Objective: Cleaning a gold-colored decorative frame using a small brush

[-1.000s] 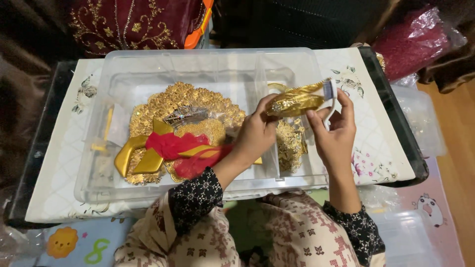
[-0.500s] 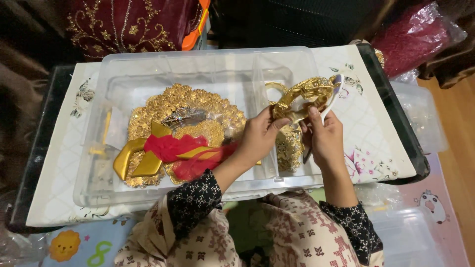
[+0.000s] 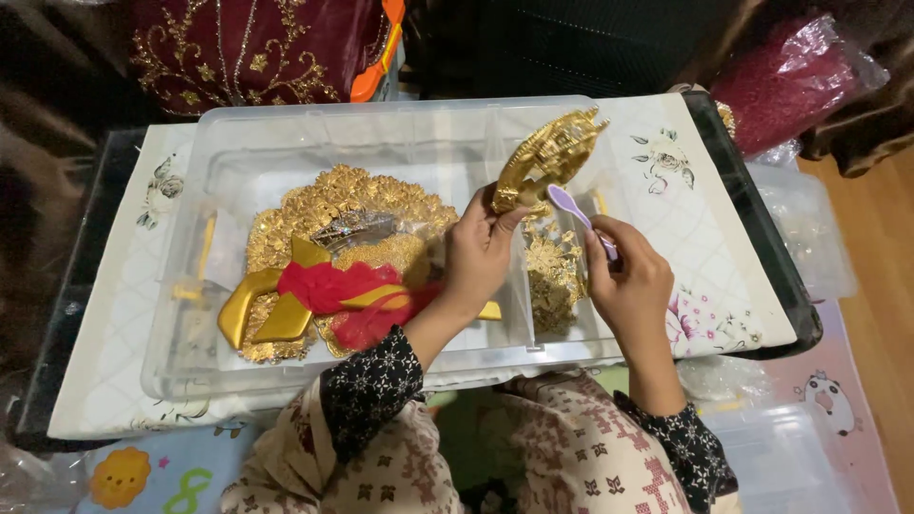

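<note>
1. Here, the left hand [image 3: 481, 252] grips a gold filigree ornament [image 3: 547, 157] by its lower end, fingers closed around it, and holds it tilted upward above the clear plastic box [image 3: 286, 128].
2. The right hand [image 3: 628, 281] is closed on a small lilac plastic tool [image 3: 571, 209], whose rounded tip sits just beside the ornament's lower edge; whether it touches cannot be told.
3. Below and between the hands, in the box's narrow right compartment, lies a heap of small gold ornaments [image 3: 552, 276].
4. To the left of the left hand, in the wide compartment, rests a large round gold filigree piece [image 3: 333, 195] with a red ribbon [image 3: 338, 286] and gold bow [image 3: 257, 309] laid over it.
5. The box stands on a white floral-printed cloth [image 3: 705, 276] covering the desk [image 3: 762, 247].
6. Beyond the hands lie a dark red embroidered fabric [image 3: 238, 48] and, to the far right, a red bundle in clear wrap [image 3: 790, 81].
</note>
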